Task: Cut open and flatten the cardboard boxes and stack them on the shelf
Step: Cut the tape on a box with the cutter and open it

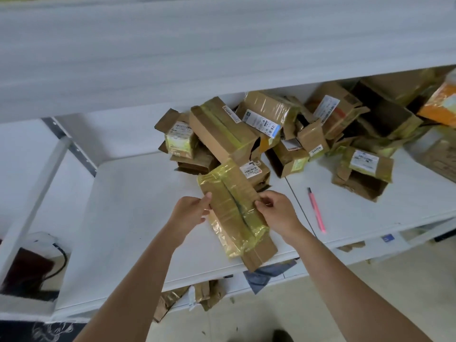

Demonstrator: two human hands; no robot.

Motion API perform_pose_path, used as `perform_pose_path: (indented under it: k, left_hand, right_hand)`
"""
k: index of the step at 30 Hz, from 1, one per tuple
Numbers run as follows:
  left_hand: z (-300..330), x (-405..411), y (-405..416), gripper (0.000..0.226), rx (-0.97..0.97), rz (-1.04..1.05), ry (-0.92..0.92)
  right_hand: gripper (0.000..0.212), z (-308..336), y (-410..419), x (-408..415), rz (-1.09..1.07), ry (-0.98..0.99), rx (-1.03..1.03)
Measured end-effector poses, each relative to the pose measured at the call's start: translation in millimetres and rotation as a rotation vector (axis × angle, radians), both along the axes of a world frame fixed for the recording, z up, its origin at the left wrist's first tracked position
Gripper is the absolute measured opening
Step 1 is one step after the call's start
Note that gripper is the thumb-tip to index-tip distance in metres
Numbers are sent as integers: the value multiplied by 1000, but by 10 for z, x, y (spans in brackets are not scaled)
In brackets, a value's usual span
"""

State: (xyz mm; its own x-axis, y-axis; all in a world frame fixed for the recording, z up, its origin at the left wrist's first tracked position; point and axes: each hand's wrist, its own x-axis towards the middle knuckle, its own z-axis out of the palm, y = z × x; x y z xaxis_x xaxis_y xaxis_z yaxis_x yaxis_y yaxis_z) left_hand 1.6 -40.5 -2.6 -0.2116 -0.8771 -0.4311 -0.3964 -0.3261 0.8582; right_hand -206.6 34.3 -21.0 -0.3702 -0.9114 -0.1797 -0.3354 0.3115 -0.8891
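A long brown cardboard box point(234, 213) wrapped in yellowish tape lies on the white shelf point(128, 218), with a slit running down its taped top seam. My left hand point(191, 213) pinches its left edge. My right hand point(277, 212) grips the flap on its right side. A pile of taped cardboard boxes point(271, 129) with shipping labels sits behind it across the shelf. A pink utility knife point(316, 209) lies on the shelf to the right of my right hand.
An upper white shelf board point(172, 58) overhangs the back of the pile. Torn cardboard scraps point(197, 294) lie on the lower shelf and floor below. An orange package point(439, 104) rests at far right. A dark object with a cable point(29, 267) sits low left.
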Motion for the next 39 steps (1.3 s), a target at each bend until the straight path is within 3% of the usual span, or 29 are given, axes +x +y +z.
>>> perform_pose_path:
  k: [3,6,8,11,14,20,24,26,32,37,39]
  left_hand:
    - [57,16,5,32,-54,74,17]
    - [169,-14,20,47,-220,118,-49]
    - [282,-80,50,57,-256,-7,-29]
    - [414,-255,108,45,-202,-204,111]
    - [430,-435,181,28,-258,-304,-29]
    - [333,-716,239,19,-348,-146,-247]
    - [258,-827,200,21,-361,-16,-320]
    - [199,-841,200,22,-357,42,-321]
    - [19,-947,280,17,-338,206,-280]
    - [-21,-1037,349,14,-313,277,-277]
    - [-22,-1064,390,14,-300,292,-270]
  right_hand:
    - [16,118,4,-157,52,41,-53]
    - [19,207,7,-315,162,109,-72]
    - [21,239,18,-410,224,118,-82]
    - [22,276,-2,-536,293,129,-102]
    - [22,288,-34,-630,297,130,-117]
    - [21,237,-48,-834,324,90,-171]
    - [9,137,-12,-1109,214,-21,-213]
    - [6,32,5,-1293,144,-8,-167]
    - [28,-597,105,-1843,-142,202,160]
    - [49,-932,140,-1987,-166,275,407]
    - [45,-1003,126,-1982,-182,297,413]
